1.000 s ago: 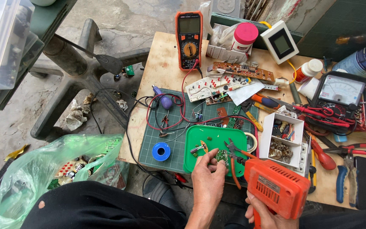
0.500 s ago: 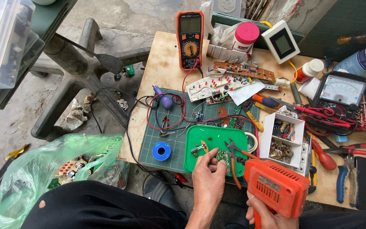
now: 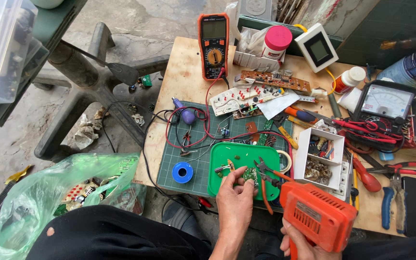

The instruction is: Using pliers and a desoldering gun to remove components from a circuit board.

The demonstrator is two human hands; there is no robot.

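Note:
My left hand point(image 3: 236, 192) rests on the near edge of a green tray point(image 3: 227, 155) and pinches a small green circuit board point(image 3: 251, 175). An orange soldering gun point(image 3: 316, 216) is gripped by my right hand point(image 3: 298, 244) at the lower right, its nose pointing toward the board. Orange-handled pliers point(image 3: 267, 179) lie across the tray beside the board. The tray sits on a dark green cutting mat point(image 3: 198, 144) with red and black wires.
An orange multimeter point(image 3: 213, 44), an analog meter point(image 3: 386, 103), circuit boards point(image 3: 273, 82), a white parts box point(image 3: 321, 156), a blue solder spool point(image 3: 182, 172) and red pliers point(image 3: 405, 169) crowd the wooden table. A green plastic bag point(image 3: 63, 192) lies left of my lap.

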